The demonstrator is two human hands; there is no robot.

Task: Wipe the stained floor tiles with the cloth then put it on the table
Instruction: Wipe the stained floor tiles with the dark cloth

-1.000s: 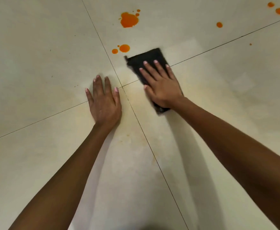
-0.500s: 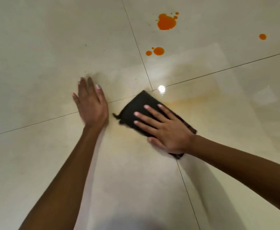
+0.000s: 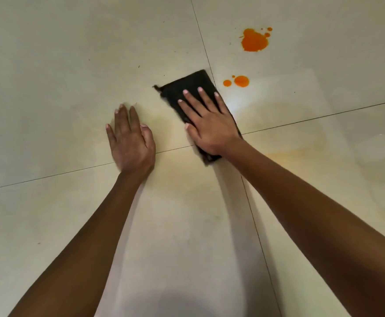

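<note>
Black cloth (image 3: 188,88) lies under the flat, straight-fingered right hand (image 3: 209,126); left hand (image 3: 131,143) presses floor tiles (image 3: 49,88), fingers straight.

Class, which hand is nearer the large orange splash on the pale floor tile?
Right. The right hand presses the folded black cloth, below-left of the large orange splash; the left hand rests flat on the pale floor tile, farther left.

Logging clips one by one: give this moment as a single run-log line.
stage: wiping | right hand: flat on cloth | left hand: flat on floor | orange stains: unwiped beyond cloth
</note>
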